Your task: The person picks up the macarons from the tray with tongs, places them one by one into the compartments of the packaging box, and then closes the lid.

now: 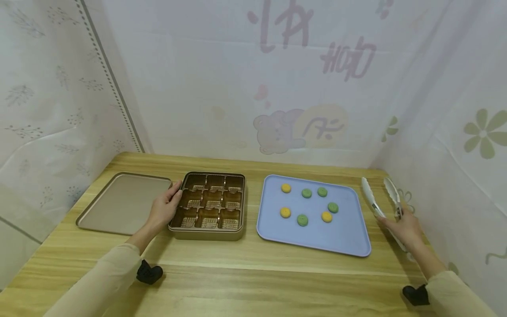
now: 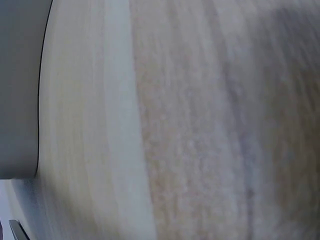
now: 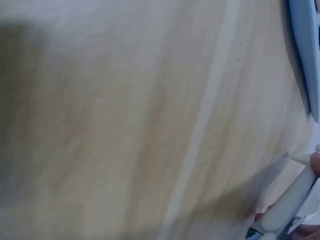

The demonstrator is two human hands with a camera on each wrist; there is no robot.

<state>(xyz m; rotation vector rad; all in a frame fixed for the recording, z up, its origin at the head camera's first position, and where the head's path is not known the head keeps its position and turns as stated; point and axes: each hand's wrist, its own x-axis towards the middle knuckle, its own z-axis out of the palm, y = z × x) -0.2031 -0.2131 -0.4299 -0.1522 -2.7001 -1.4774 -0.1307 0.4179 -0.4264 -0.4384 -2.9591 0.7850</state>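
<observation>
Right now your right hand [image 1: 407, 229] grips the tongs [image 1: 368, 193] at the right end of the wooden table [image 1: 245, 281], just beside the blue tray [image 1: 313, 237]. Your thumb lies along the left arm of the tongs and your fingers on the other, about midway along, so the tips reach out beyond them. The tongs' long axis slants from near right to far left; the tips point away from you, spread well apart. Your left hand [image 1: 162, 209] touches the left side of the gold tin [image 1: 207, 235]; you cannot tell whether its fingers pinch the rim. The tin's nine compartments face up. Left of it lies the flat gold lid [image 1: 124, 202]. Three yellow cookies [image 1: 285, 212] and four green cookies [image 1: 303, 220] sit scattered on the tray.
</observation>
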